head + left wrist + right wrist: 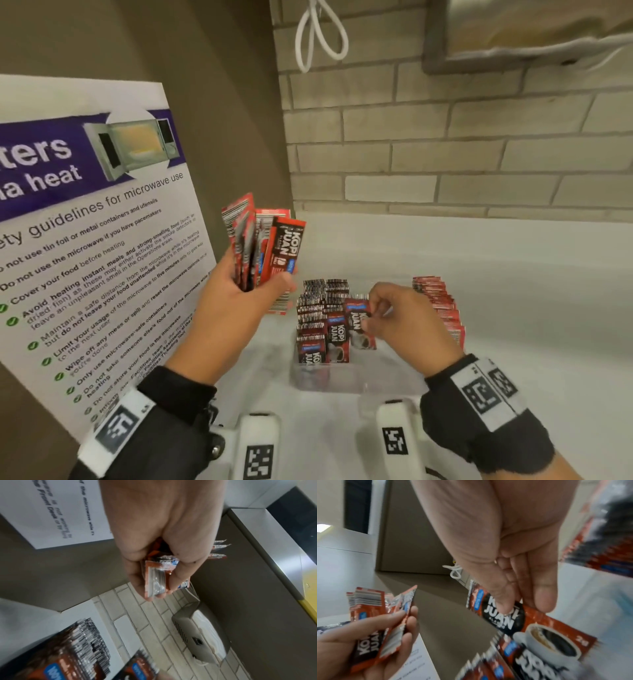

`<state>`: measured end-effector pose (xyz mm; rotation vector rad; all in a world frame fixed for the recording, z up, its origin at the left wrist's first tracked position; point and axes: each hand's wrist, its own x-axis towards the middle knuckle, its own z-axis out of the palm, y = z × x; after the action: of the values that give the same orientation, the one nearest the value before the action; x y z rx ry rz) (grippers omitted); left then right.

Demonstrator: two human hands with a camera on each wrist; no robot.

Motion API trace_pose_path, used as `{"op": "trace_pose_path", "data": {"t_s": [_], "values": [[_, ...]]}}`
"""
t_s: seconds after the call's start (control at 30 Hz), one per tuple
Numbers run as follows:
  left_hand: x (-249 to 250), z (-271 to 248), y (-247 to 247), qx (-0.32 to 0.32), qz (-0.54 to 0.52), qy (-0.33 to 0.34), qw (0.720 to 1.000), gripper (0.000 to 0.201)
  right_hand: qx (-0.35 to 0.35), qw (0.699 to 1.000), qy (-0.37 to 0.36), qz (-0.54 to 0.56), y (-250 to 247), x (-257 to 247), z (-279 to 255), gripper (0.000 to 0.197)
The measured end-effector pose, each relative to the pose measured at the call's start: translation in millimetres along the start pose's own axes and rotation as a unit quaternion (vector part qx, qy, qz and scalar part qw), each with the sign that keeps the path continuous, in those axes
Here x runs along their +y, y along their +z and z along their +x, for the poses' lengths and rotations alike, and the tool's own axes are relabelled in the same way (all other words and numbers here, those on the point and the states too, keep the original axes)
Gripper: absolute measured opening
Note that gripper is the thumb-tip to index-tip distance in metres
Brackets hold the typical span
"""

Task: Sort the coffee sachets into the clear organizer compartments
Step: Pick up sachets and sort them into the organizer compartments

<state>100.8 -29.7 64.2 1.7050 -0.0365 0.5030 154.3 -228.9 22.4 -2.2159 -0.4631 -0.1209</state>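
Observation:
My left hand [236, 294] grips a fanned bunch of red and black Kopi Juan sachets [263, 246], raised left of the organizer; the left wrist view shows the bunch [156, 577] between thumb and fingers. My right hand [394, 311] pinches a single sachet [358, 322] by its upper part over the clear organizer [359, 377]; its coffee-cup print [553, 646] faces the right wrist camera. Rows of upright sachets [318, 318] fill the organizer's left compartments. Another red row [442, 305] stands at its right side.
A microwave safety poster [96, 240] leans on the brown panel at left. Behind the white counter [513, 308] is a grey brick wall [445, 137] with a white cord loop [318, 34]. A paper towel dispenser [197, 635] hangs above.

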Motion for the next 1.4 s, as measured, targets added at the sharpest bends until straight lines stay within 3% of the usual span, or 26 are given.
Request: {"op": "trace_pose_path", "data": {"t_s": [0.2,0.5,0.63,0.73,0.83,1.0,1.2,1.4], "values": [[-11,-6,-10,0.02,-0.059,-0.033,0.997,0.039,-0.024,0.997,0.067,-0.043,33,12,15,0.033],[-25,-10,-10,0.012,-0.089,-0.063,0.994,0.041,-0.053,0.992,0.064,-0.096,48,13,20,0.042],[-32,-11,-8,0.011,-0.089,-0.093,0.992,0.038,-0.043,0.992,0.089,-0.076,38,14,19,0.038],[-34,-11,-6,0.007,-0.102,-0.111,0.989,0.039,0.007,0.997,0.048,-0.062,20,5,14,0.034],[-31,-10,2,-0.015,-0.134,-0.12,0.983,0.047,0.076,0.995,-0.012,0.058,4,-17,10,0.022],[-22,-12,24,-0.074,-0.191,-0.14,0.969,0.043,-0.05,0.938,-0.001,0.344,16,-42,0,0.021],[-22,-11,30,-0.086,-0.214,-0.165,0.959,0.039,-0.052,0.929,-0.026,0.364,19,-33,6,0.019],[-16,-15,34,-0.086,-0.223,-0.16,0.958,0.037,-0.052,0.927,-0.007,0.371,18,-31,7,0.015]]}}
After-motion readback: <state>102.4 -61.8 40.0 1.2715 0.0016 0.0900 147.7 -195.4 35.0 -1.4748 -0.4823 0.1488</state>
